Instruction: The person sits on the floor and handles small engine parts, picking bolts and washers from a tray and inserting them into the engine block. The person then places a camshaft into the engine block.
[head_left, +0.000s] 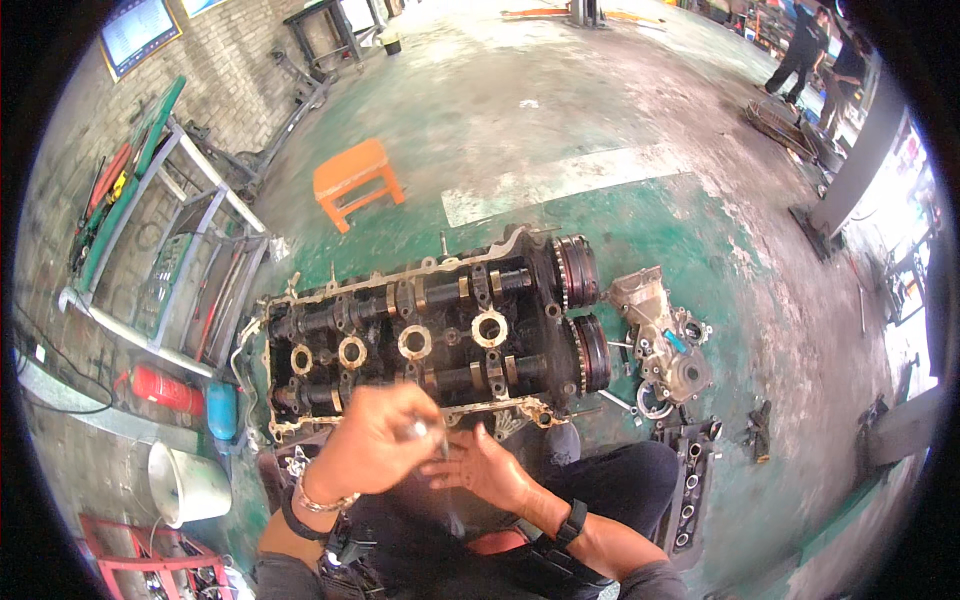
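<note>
My left hand (385,440), blurred by motion, is closed on something small with a shiny metallic end, too smeared to name. Close beside it, my right hand (490,468) has its thumb raised and its fingers apart. Whether its fingertips touch the thing in my left hand cannot be told. Just beyond both hands lies an engine cylinder head (395,345), dark and oily inside. Two camshafts run along it, with several round pale-rimmed openings between them. Toothed camshaft sprockets (580,275) stick out at its right end.
Right of the engine lie a metal timing cover (660,350) and a dark valve cover (690,485). An orange stool (355,180) stands beyond. On the left are a tool cart (165,270), a red cylinder (165,390), a blue cylinder (222,412) and a white bucket (190,485). Two people stand far right.
</note>
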